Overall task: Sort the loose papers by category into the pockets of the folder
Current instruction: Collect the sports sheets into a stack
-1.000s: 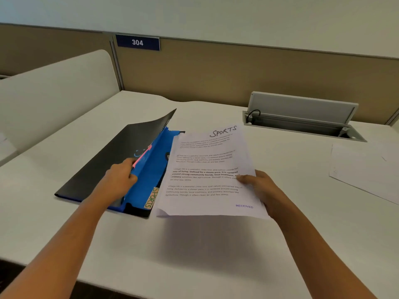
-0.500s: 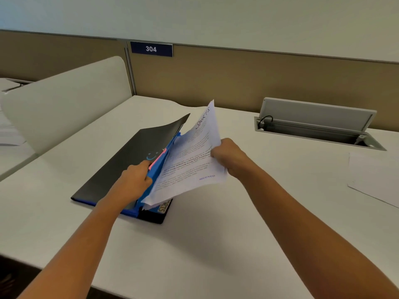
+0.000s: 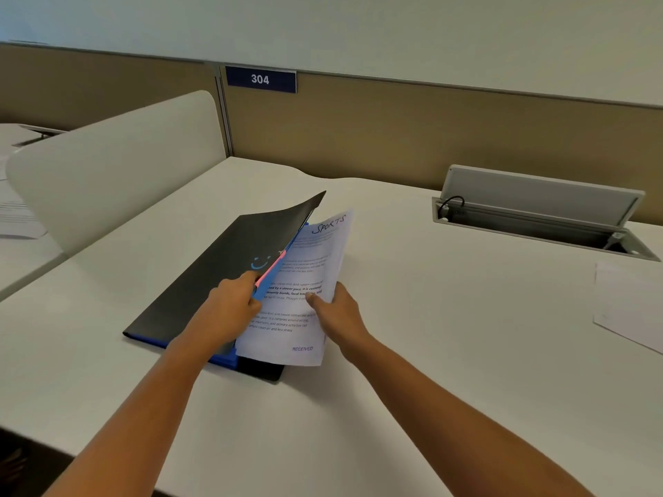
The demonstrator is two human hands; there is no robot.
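Note:
A black folder (image 3: pixel 215 278) with blue inner pockets lies on the white desk, its cover lifted. My left hand (image 3: pixel 229 310) grips the cover and a pink-edged divider, holding a pocket apart. My right hand (image 3: pixel 337 313) pinches the right edge of a white sheet headed "SPORTS" (image 3: pixel 305 281). The sheet's left edge sits inside the gap between the blue pockets, and its lower part with a "RECEIVED" stamp overhangs the folder's near edge.
Another white sheet (image 3: pixel 631 303) lies at the desk's right edge. An open cable hatch (image 3: pixel 538 217) is set in the desk at the back right. A curved white divider (image 3: pixel 107 166) stands to the left, with papers (image 3: pixel 14 217) on the neighbouring desk.
The SPORTS sheet went from flat in front of me to tilted on edge, and now its left side has slid into the folder's opened pocket. My left hand stayed on the cover.

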